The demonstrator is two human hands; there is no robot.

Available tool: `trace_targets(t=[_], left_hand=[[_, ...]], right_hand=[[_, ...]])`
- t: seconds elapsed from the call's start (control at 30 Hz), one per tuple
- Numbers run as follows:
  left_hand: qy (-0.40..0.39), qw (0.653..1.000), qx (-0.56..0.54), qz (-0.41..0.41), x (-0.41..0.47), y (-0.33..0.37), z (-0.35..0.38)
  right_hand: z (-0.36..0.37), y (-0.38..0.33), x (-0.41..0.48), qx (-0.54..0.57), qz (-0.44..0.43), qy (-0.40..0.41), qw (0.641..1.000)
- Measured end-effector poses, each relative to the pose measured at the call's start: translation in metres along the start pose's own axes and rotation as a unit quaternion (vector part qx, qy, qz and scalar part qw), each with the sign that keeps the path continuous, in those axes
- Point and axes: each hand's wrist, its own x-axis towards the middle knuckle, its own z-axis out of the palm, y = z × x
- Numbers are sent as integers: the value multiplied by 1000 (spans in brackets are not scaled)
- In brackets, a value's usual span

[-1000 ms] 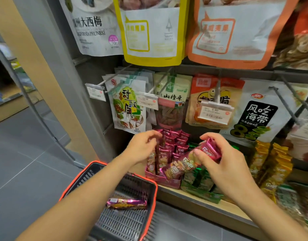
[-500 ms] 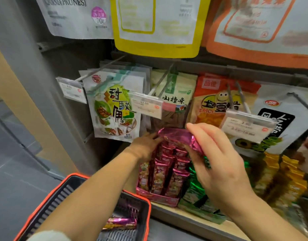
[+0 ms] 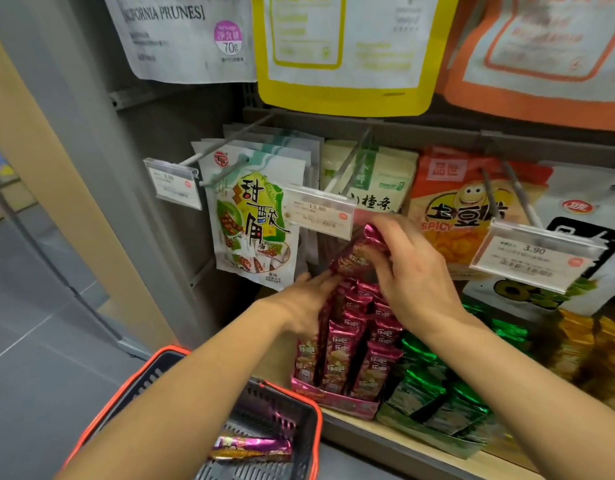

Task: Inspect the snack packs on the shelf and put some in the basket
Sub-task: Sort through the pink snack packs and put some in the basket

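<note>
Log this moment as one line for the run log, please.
step: inspecting | right hand: holds pink snack pack above display box | left hand: fingers on boxed packs | basket: one foil pack inside

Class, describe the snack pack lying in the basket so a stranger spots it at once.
Find the dark grey plastic basket with the orange rim, bottom left below the wooden shelf. On its floor lies one shiny purple-and-gold foil pack. It alone lies flat; the magenta packs stand upright in their pink box.
</note>
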Motion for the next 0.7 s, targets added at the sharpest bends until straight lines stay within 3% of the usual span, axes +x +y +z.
trace_targets(t=[0.17,0.37,0.53,0.63,0.7], left_hand=[[-31,999,-20,-14,21,11,0],[50,999,10,5,5,4,2],[104,990,79,57,-49,-3,14],[107,991,64,57,-68,-1,19],[114,992,37,49,-72,0,21]], right_hand=[[5,15,-2,4,-37,45,998],[15,23,8,30,-23,64,997],[44,24,14,0,16,-84,996],[64,23,12,-5,56,-208,976],[74,25,8,-21,75,-251,965]])
